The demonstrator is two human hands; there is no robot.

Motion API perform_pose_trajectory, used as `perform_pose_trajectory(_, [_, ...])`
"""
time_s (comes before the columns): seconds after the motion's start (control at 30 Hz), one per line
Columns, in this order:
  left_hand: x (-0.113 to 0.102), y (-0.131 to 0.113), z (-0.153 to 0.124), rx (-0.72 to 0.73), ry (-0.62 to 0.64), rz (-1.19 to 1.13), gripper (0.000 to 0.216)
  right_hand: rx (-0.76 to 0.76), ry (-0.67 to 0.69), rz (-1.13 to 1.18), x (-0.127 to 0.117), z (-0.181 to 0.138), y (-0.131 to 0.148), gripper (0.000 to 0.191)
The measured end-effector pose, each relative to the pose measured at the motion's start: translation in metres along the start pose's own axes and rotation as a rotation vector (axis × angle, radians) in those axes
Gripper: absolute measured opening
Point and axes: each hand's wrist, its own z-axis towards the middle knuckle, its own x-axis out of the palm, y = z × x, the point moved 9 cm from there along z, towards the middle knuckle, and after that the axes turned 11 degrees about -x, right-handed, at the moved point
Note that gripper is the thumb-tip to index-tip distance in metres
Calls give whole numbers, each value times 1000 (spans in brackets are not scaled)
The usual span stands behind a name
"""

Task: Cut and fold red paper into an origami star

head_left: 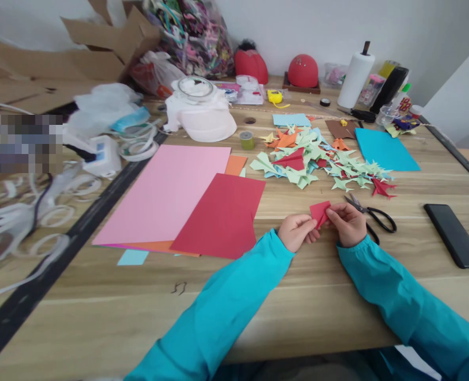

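A small folded piece of red paper (319,212) is pinched between both hands just above the wooden table (258,296). My left hand (297,232) grips its lower left edge with closed fingers. My right hand (348,224) holds its right side, fingers curled round it. Both arms wear teal sleeves. Black scissors (371,214) lie on the table right behind my right hand.
Large red (221,217) and pink (167,190) paper sheets lie to the left. A heap of folded paper shapes (317,161) sits beyond the hands, a blue sheet (385,149) beside it. A black phone (454,235) lies at right. Tape rolls, boxes and bags crowd the back and left.
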Motion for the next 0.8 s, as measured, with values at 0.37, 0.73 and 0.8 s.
perform_pose_trajectory(0.37, [3, -4, -3, 77, -40, 120, 24, 10, -3, 19, 1, -1, 2, 25])
perform_pose_trajectory(0.73, [4, 2, 1, 52, 32, 75, 21, 47, -35, 36, -3, -1, -5, 25])
perform_pose_trajectory(0.8, [5, 2, 0, 47, 47, 66, 19, 51, -39, 35, -4, -1, -7, 25])
